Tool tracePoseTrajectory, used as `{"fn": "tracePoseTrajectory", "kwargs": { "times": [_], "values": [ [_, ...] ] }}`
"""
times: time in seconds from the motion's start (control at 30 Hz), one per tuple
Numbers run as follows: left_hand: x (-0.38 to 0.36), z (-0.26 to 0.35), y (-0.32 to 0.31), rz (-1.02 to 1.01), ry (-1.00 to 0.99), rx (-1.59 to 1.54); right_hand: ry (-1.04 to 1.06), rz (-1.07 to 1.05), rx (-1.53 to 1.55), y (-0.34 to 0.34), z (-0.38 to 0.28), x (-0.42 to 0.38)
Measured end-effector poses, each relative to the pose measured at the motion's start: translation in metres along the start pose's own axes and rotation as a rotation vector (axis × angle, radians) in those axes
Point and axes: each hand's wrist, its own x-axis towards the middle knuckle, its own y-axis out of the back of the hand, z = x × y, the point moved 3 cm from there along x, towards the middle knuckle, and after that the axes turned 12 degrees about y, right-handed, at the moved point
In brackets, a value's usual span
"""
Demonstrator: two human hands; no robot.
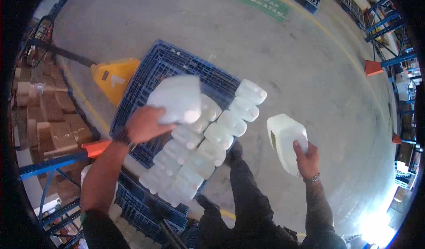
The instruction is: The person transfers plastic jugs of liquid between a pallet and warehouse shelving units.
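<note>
My left hand [145, 125] grips a white plastic jug [177, 97] over the pallet; the jug is smeared by motion and its pale cap points toward me. My right hand [307, 159] is closed round the handle of another white plastic jug [285, 138], which hangs tilted above the floor to the right of the pallet. Two rows of similar jugs [219, 136] lie on their sides, packed close together on the blue plastic pallet [199, 67]. Their caps mostly face right and toward me. The fingers of my left hand are partly hidden by its jug.
A yellow pallet jack [114, 78] stands against the pallet's left side. Cardboard boxes [55, 116] and a blue rack beam [53, 165] with an orange end are at left. Racking [389, 27] lines the right. Green floor lettering [256, 1] lies ahead.
</note>
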Motion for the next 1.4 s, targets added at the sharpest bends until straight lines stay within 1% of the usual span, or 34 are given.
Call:
{"fn": "tracePoseTrajectory", "kwargs": {
  "times": [0.07, 0.1, 0.23, 0.27, 0.3, 0.33, 0.37, 0.4, 0.43, 0.47, 0.5, 0.57, 0.6, 0.63, 0.67, 0.73, 0.77, 0.8, 0.83, 0.9, 0.93, 0.97, 1.0, 1.03, 1.07, 1.1, 1.13, 1.17, 1.2, 1.23, 1.27, 1.33, 1.37, 1.4],
  "values": [
    [0.074, 0.010, -0.026, 0.136, -0.178, 0.007, -0.024, 0.048, 0.005, 0.004, 0.009, 0.021],
    [0.105, 0.023, -0.035, 0.099, -0.192, 0.044, -0.037, 0.096, 0.002, 0.007, 0.012, 0.031],
    [0.203, 0.067, -0.078, 0.004, -0.227, 0.122, -0.033, 0.131, -0.029, 0.010, 0.006, 0.086],
    [0.222, 0.077, -0.091, -0.006, -0.229, 0.111, 0.040, 0.135, -0.030, 0.007, -0.003, 0.105],
    [0.240, 0.086, -0.104, -0.054, -0.258, 0.200, 0.115, 0.143, -0.028, -0.002, -0.010, 0.123],
    [0.255, 0.091, -0.121, -0.103, -0.281, 0.285, 0.279, 0.183, 0.011, -0.015, -0.014, 0.144],
    [0.274, 0.089, -0.148, -0.041, -0.335, 0.287, 0.351, 0.146, -0.015, -0.027, -0.019, 0.166],
    [0.288, 0.083, -0.177, -0.051, -0.338, 0.281, 0.336, 0.113, -0.087, -0.041, -0.023, 0.190],
    [0.299, 0.075, -0.205, -0.033, -0.312, 0.275, 0.350, 0.074, -0.058, -0.056, -0.027, 0.214],
    [0.306, 0.066, -0.230, -0.022, -0.288, 0.270, 0.435, 0.086, -0.048, -0.077, -0.028, 0.239],
    [0.310, 0.054, -0.250, -0.122, -0.307, 0.200, 0.517, 0.100, -0.037, -0.099, -0.026, 0.264],
    [0.326, 0.053, -0.265, -0.160, -0.326, 0.183, 0.589, -0.031, -0.216, -0.148, -0.022, 0.316],
    [0.325, 0.051, -0.271, -0.177, -0.340, 0.170, 0.632, -0.099, -0.221, -0.175, -0.020, 0.339],
    [0.327, 0.051, -0.271, -0.198, -0.288, 0.080, 0.657, -0.128, -0.233, -0.203, -0.016, 0.360],
    [0.332, 0.049, -0.274, -0.212, -0.277, 0.078, 0.654, -0.144, -0.225, -0.229, -0.012, 0.375],
    [0.341, 0.040, -0.277, -0.133, -0.333, -0.001, 0.650, -0.329, -0.257, -0.285, -0.005, 0.400],
    [0.336, 0.040, -0.280, -0.149, -0.310, -0.006, 0.654, -0.354, -0.243, -0.313, 0.005, 0.409],
    [0.334, 0.045, -0.270, -0.101, -0.312, 0.018, 0.599, -0.487, -0.289, -0.344, 0.013, 0.421],
    [0.331, 0.049, -0.264, -0.059, -0.312, 0.039, 0.543, -0.624, -0.339, -0.371, 0.019, 0.423],
    [0.332, 0.052, -0.265, -0.058, -0.283, -0.043, 0.552, -0.684, -0.376, -0.411, 0.024, 0.406],
    [0.332, 0.049, -0.264, -0.032, -0.233, -0.020, 0.570, -0.704, -0.425, -0.428, 0.021, 0.398],
    [0.323, 0.053, -0.269, -0.017, -0.184, -0.009, 0.638, -0.621, -0.304, -0.436, 0.037, 0.401],
    [0.318, 0.058, -0.279, 0.217, -0.171, -0.113, 0.412, -0.829, -0.410, -0.411, 0.023, 0.391],
    [0.318, 0.060, -0.288, 0.477, -0.145, -0.191, 0.491, -0.658, -0.483, -0.415, 0.036, 0.394],
    [0.299, 0.070, -0.285, 0.538, -0.036, -0.308, 0.509, -0.567, -0.558, -0.415, 0.046, 0.398],
    [0.278, 0.082, -0.279, 0.602, 0.065, -0.436, 0.356, -0.634, -0.616, -0.414, 0.039, 0.400],
    [0.261, 0.083, -0.292, 0.588, 0.140, -0.511, 0.399, -0.546, -0.635, -0.411, 0.035, 0.395],
    [0.228, 0.089, -0.287, 0.308, 0.264, -0.569, 0.439, -0.456, -0.653, -0.407, 0.033, 0.390],
    [0.175, 0.088, -0.273, 0.416, 0.298, -0.809, 0.476, -0.366, -0.670, -0.405, 0.033, 0.387],
    [0.124, 0.077, -0.277, 0.473, 0.313, -0.971, 0.801, -0.249, -0.710, -0.425, 0.081, 0.428],
    [0.079, 0.069, -0.277, 0.542, 0.296, -1.144, 0.685, -0.196, -0.791, -0.401, 0.037, 0.387],
    [-0.017, 0.034, -0.322, 0.500, 0.419, -1.263, 0.798, 0.021, -0.687, -0.385, 0.022, 0.358],
    [-0.074, 0.015, -0.334, 0.451, 0.519, -1.504, 0.863, 0.049, -0.621, -0.376, 0.000, 0.326],
    [-0.130, -0.005, -0.360, 0.439, 0.681, -1.396, 0.920, 0.078, -0.556, -0.365, -0.029, 0.285]
  ]
}}
